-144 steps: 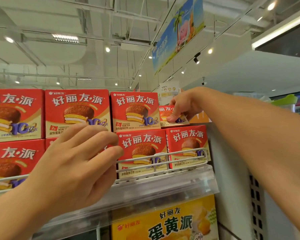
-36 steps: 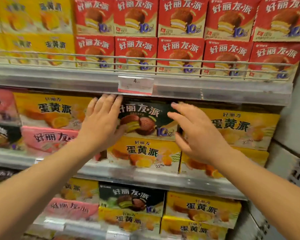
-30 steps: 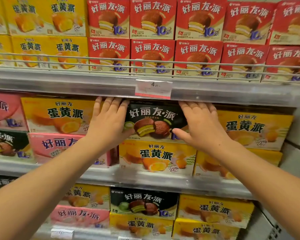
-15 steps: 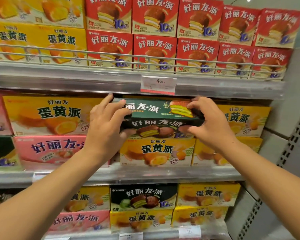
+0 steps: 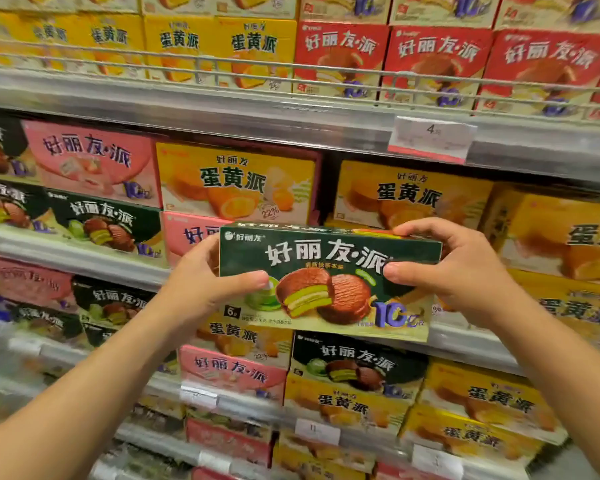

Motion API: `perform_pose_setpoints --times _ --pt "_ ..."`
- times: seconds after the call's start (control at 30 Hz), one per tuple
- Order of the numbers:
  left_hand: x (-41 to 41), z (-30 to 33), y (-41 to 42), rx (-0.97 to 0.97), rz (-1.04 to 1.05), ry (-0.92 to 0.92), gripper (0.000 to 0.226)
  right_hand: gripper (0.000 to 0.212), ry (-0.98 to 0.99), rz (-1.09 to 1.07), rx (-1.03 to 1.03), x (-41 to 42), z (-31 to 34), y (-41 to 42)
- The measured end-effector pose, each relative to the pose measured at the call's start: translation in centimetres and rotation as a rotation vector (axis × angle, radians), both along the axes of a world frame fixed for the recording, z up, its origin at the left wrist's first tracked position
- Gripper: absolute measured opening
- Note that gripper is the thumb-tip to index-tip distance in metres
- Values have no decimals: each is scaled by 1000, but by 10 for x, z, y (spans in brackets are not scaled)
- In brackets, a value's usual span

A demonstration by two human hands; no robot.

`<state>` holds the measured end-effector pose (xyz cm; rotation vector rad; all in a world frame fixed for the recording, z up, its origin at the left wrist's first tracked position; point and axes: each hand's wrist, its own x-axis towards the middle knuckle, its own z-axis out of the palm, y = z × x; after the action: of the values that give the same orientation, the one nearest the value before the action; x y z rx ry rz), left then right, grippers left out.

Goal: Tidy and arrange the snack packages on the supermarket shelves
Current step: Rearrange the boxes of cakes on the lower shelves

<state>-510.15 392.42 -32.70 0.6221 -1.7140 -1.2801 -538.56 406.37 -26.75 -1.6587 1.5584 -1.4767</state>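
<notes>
The left thumb (image 5: 246, 279) lies flat across the front of a dark green pie box (image 5: 329, 282), and the other left fingers are hidden behind it, so they must be wrapped round the back. The right thumb (image 5: 400, 271) presses the front too, and the right fingers (image 5: 426, 228) curl over the top edge at about 1 o'clock on the box. So the left hand (image 5: 201, 289) grips the box's 9 o'clock end and the right hand (image 5: 465, 271) grips its 3 o'clock end. Both hands hold it tight.

The box is out in the air, in front of the shelves, not resting on any of them. Its front faces the person and it tips a little, with the right end lower.

Behind it, at 12 o'clock, sit yellow egg-yolk pie boxes (image 5: 236, 185). Off to 9 o'clock there is a row of green boxes (image 5: 104, 223) just like the one in the hands, under a pink box (image 5: 90, 161). Higher up, at 1 o'clock, are red boxes (image 5: 437, 60) behind a wire rail (image 5: 194, 62), and a price tag (image 5: 430, 138) hangs on the shelf edge.

I think this is the carrying step: a box that sat in the wrong spot is being taken to its own kind. The next move likely calls for swinging it left toward 9 o'clock, finding a gap by the matching green ones, and sliding it in straight with the front facing out. It is blurry over there, so I cannot tell if a gap is free.
</notes>
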Motion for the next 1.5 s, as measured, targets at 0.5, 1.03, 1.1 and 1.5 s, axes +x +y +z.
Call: perform_pose_setpoints --times 0.5,1.03,1.1,1.5 --pt "139 -47 -104 156 32 36 70 59 1038 -310 -168 141 39 -125" --pt "164 -58 -138 182 -14 38 72 71 1222 -602 325 146 72 -196" --pt "159 -58 -137 179 -15 44 73 80 1365 -619 195 143 67 -190" --pt "116 -62 -115 158 -108 -7 72 80 1433 -688 -227 135 39 -135"
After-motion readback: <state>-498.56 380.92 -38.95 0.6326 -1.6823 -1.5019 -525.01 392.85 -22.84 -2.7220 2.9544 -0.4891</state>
